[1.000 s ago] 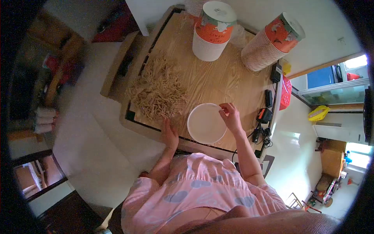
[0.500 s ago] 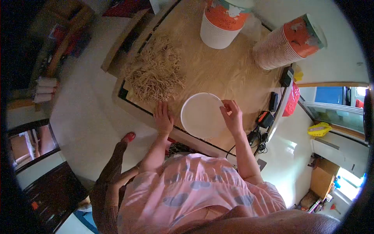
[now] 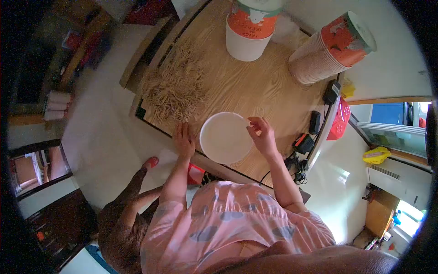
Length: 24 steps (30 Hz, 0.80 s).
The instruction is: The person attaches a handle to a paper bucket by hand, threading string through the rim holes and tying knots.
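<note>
Nearer my left hand (image 3: 184, 142) than before, the white tub (image 3: 226, 138) sits between my hands; left fingers lie open, brown strands (image 3: 175, 89) just past them, right hand (image 3: 264, 139) curls by its rim, grip unclear

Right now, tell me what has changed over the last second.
Another person, in dark clothes with a red shoe, has come into view at the picture's left. The white tub seems to have shifted slightly left on the table, toward the brown shredded pile; the right hand went with it, fingers at its rim. The left hand stays beside the pile; the tall printed tub stack stands as before.
</note>
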Tool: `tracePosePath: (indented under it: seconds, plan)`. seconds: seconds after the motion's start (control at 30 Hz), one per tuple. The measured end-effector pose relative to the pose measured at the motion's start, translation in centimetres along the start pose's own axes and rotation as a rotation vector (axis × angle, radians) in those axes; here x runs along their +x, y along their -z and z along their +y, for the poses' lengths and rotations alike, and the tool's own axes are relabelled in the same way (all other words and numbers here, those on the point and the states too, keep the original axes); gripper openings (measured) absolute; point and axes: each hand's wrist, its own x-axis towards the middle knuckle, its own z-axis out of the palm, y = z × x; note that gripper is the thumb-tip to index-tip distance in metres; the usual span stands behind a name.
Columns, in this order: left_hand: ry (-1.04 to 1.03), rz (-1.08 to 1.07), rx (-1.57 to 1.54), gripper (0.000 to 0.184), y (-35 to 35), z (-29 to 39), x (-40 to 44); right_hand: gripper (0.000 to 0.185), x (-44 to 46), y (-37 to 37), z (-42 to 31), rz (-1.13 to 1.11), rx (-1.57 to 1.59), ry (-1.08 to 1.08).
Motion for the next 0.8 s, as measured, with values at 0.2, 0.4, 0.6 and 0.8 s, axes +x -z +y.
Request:
tracePosePath:
  seconds: [0.2,0.4,0.6,0.8]
  plan:
    - [-0.048,0.037,0.058,0.049,0.5,0.4,-0.1,0.027,0.4,0.4,0.1,-0.049,0.067,-0.011]
    - [-0.057,0.07,0.081,0.046,1.1,1.0,0.2,0.027,0.7,1.3,-0.5,-0.052,0.088,0.011]
    - [-0.026,0.063,0.09,0.046,1.9,1.7,0.3,0.028,0.6,1.3,-1.1,-0.1,0.075,-0.002]
    - [0.022,0.016,0.084,0.046,4.0,3.4,0.9,0.029,0.4,0.6,-0.6,-0.114,0.102,0.004]
